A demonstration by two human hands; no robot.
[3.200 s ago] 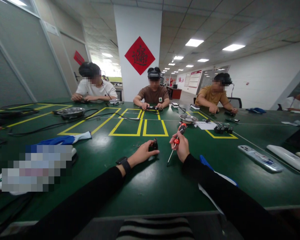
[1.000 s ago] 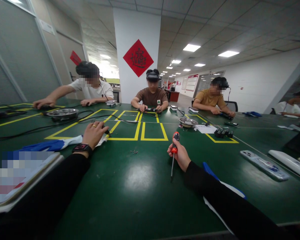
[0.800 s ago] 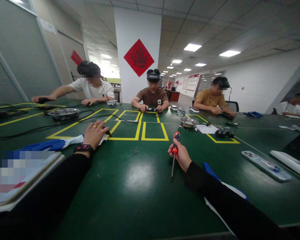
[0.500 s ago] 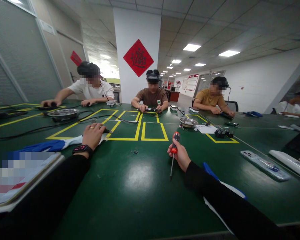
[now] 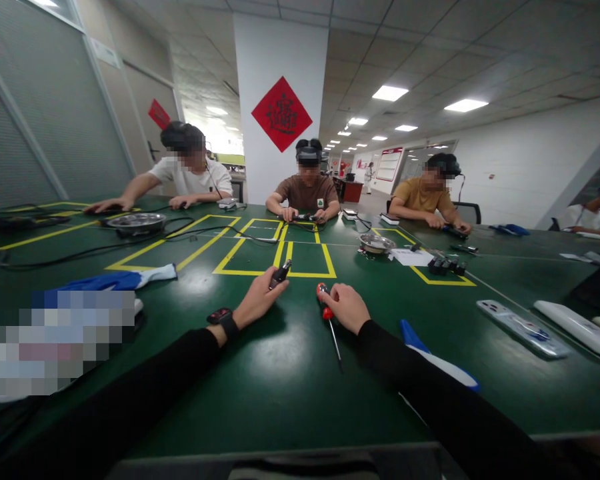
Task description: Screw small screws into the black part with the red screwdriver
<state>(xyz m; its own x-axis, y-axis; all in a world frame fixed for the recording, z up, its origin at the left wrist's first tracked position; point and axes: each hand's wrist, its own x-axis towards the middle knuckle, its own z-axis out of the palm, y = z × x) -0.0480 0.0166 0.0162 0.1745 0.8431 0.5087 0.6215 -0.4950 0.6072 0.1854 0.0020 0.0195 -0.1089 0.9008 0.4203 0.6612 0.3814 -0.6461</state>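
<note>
My left hand (image 5: 260,293), with a dark watch on its wrist, is closed round a small dark object (image 5: 281,274) with a metallic tip, near the middle of the green table (image 5: 280,413). To its right, my right hand (image 5: 347,308) grips a red and black screwdriver (image 5: 328,312) by the handle. The screwdriver's shaft points down toward the table's near edge. A gap separates the two hands.
Blue and white gloves lie at left (image 5: 160,275) and right (image 5: 443,360). Phone (image 5: 523,328) at the right. Metal bowls (image 5: 376,243) (image 5: 137,223), black parts (image 5: 447,266) and cables lie farther off. Three people sit across the table, another at far right.
My left hand has moved right, toward the middle, with the small dark object in it. My right hand has shifted slightly left and the screwdriver has tilted. The view has shifted a little.
</note>
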